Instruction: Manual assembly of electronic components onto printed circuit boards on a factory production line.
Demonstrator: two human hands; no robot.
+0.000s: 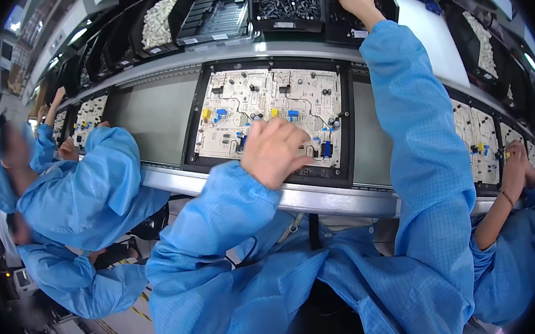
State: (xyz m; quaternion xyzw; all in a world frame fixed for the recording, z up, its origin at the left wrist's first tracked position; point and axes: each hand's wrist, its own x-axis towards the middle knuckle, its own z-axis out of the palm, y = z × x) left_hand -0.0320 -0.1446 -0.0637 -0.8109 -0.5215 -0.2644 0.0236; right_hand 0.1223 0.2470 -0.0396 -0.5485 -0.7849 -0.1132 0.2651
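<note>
In front of me a pair of pale circuit boards lies side by side in a black frame. Black, blue and yellow components stand up from them. My left hand is over the lower middle of the boards, thumb apart from the bent fingers, and nothing shows in it. It hides part of both boards; whether its fingertips touch them I cannot tell. My right hand reaches to the far right, into a black bin of small dark parts. Its fingers are curled together, and what they hold, if anything, is hidden.
Beside that bin stand a bin of dark components, a bin of grey strip-like parts and a bin of white parts. A metal rail edges the line. Co-workers in blue sit at left and right, near other boards.
</note>
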